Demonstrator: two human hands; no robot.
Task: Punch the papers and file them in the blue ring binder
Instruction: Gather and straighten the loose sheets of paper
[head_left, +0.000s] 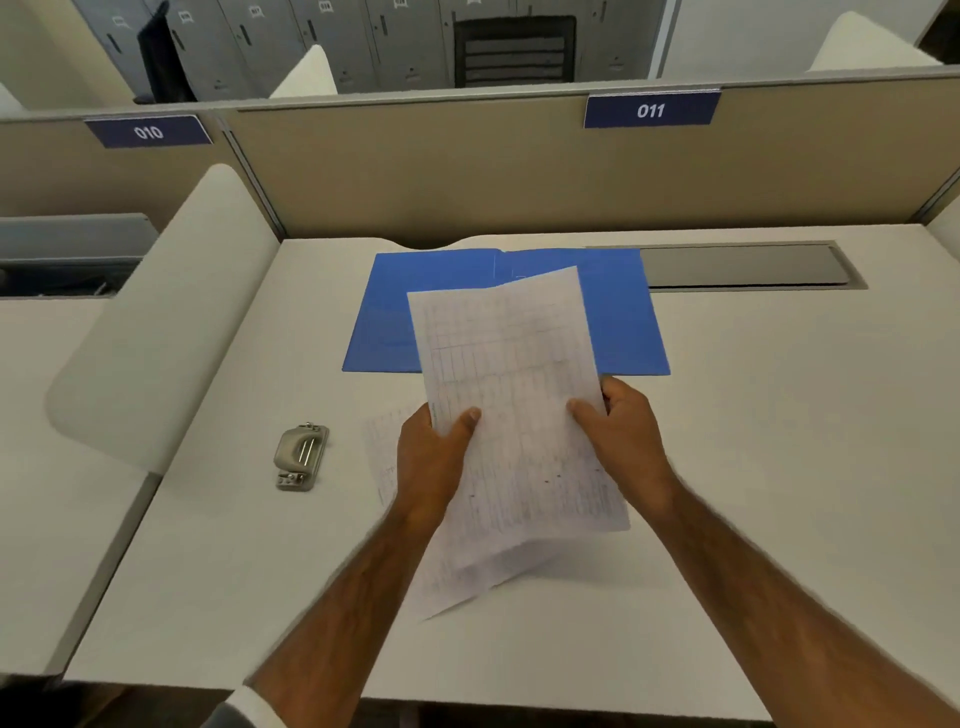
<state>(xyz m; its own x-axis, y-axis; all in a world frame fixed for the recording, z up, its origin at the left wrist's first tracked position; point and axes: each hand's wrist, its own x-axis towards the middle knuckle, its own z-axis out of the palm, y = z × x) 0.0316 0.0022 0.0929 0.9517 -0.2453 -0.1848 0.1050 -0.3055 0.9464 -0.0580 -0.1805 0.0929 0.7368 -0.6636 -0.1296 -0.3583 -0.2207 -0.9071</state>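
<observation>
A white table (753, 467) fills most of the view, backed by a tan partition (467, 171) that carries blue number plates reading 010 (148, 132) and 011 (651, 110). A white curved divider (156, 322) stands along the table's left edge, and a grey cable tray (748, 266) is set into the far right of the top. The blue binder (623, 317) lies flat at the far middle of the table, its left end just beside the cable tray; whether it is opened out cannot be told, as its middle is hidden by the papers (511, 384). These are printed sheets with faint grid lines, held up over the near edge of the binder and tilted a little to the right, with more loose sheets fanned out below them near the table top. The left hand (434, 457) grasps the stack at its left edge, thumb on the front. The right hand (626, 436) grasps the right edge the same way. Both forearms are bare, with a cuff at the bottom edge. A metal punch (301, 456) sits on the table, left of the left hand and apart from the papers.
</observation>
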